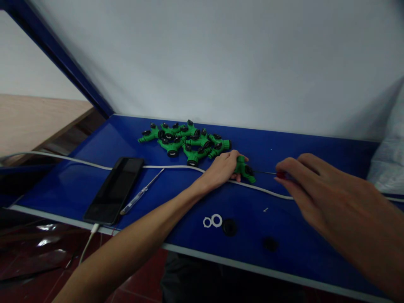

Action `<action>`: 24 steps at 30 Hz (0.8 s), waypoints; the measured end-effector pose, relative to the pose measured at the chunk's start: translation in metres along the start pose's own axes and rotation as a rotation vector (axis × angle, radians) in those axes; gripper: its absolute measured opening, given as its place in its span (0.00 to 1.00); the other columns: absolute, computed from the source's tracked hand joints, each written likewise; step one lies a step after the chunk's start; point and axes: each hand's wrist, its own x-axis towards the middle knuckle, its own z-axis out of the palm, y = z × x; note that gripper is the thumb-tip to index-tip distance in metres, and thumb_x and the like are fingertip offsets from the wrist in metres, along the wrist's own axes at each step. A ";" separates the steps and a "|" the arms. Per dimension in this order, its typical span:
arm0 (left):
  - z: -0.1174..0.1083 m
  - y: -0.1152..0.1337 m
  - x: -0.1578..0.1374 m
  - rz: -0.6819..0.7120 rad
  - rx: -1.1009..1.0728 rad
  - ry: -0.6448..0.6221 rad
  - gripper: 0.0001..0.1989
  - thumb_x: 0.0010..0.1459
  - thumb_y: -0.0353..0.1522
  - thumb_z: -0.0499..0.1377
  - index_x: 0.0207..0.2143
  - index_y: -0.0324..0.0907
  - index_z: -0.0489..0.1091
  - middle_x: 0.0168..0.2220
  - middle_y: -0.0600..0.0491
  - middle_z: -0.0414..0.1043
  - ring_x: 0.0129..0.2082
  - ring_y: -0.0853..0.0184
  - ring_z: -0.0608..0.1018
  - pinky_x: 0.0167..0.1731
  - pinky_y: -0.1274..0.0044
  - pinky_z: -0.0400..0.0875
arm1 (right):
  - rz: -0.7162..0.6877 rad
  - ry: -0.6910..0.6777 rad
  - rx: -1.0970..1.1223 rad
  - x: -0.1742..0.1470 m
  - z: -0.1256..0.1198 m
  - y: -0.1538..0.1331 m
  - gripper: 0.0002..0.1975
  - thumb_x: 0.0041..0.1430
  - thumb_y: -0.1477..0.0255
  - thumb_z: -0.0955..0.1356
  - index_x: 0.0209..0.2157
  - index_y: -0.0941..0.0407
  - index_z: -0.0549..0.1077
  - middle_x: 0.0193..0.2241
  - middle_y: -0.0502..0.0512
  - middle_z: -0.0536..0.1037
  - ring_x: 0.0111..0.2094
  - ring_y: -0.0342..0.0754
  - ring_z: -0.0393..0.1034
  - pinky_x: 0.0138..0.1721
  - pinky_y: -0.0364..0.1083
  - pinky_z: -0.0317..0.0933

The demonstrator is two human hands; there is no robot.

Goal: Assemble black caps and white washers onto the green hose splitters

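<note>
My left hand (pixel 225 165) is closed around a green Y-shaped hose connector (pixel 242 169) and keeps it on the blue table. Part of the connector is hidden by the fingers. In my right hand (pixel 312 185) I grip a screwdriver by its red handle (pixel 280 174). Its thin shaft (pixel 264 172) points left, with the tip at the black part of the connector; I cannot tell whether it touches. Nearer to me lie two white rings (pixel 216 220), a black ring (pixel 229 227), a dark round part (pixel 270 243) and a tiny screw-like piece (pixel 265 209).
Several green hose connectors with black valves (pixel 192 141) are grouped at the back. To the left lie a black phone (pixel 115 189) and a clear-handled screwdriver (pixel 142 192). A white cable (pixel 268 191) crosses the blue table (pixel 189 210). A pale wall (pixel 221 63) rises behind.
</note>
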 end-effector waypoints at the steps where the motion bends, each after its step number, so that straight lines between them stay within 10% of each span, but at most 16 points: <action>1: 0.000 0.000 0.000 0.005 0.006 -0.001 0.28 0.67 0.40 0.43 0.51 0.35 0.76 0.29 0.48 0.79 0.26 0.66 0.74 0.35 0.73 0.69 | 0.001 0.000 0.005 0.000 -0.001 -0.001 0.20 0.75 0.67 0.51 0.42 0.55 0.70 0.33 0.58 0.74 0.22 0.48 0.70 0.17 0.46 0.56; 15: -0.001 0.003 -0.003 -0.013 0.018 -0.021 0.27 0.67 0.41 0.42 0.49 0.36 0.75 0.37 0.46 0.81 0.26 0.68 0.75 0.37 0.73 0.71 | 0.124 -0.073 -0.156 -0.001 -0.007 -0.008 0.43 0.71 0.61 0.34 0.34 0.53 0.73 0.30 0.60 0.75 0.19 0.52 0.64 0.22 0.54 0.62; 24: 0.000 0.007 -0.005 -0.025 -0.007 -0.002 0.26 0.66 0.39 0.43 0.50 0.35 0.75 0.30 0.47 0.80 0.26 0.66 0.75 0.35 0.73 0.70 | 0.018 0.082 -0.059 0.007 -0.008 -0.011 0.20 0.76 0.66 0.51 0.43 0.58 0.69 0.31 0.56 0.74 0.20 0.49 0.72 0.17 0.46 0.63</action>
